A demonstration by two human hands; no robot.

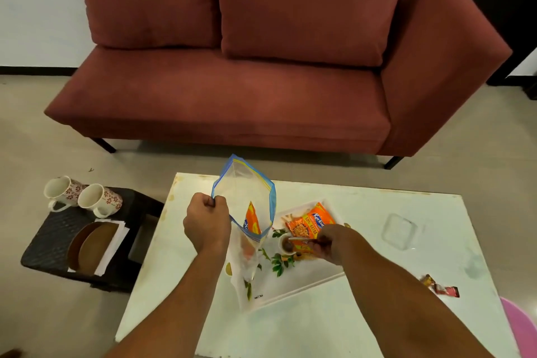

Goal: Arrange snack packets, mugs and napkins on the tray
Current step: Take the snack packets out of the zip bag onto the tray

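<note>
A white rectangular table [363, 314] is carrying a white leaf-printed tray [293, 285] mid-table, a clear square plastic container [399, 231] toward its far right corner, and small red wrappers [440, 288] lying near the right edge.

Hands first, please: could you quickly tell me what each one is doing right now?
Left hand: closed, holding the clear zip bag open by its rim.
Right hand: closed on an orange snack packet over the tray.

Orange snack packet [312, 224] lies on the white leaf-print tray [290, 285]; two floral mugs [84, 196] tilted on the stool
</note>
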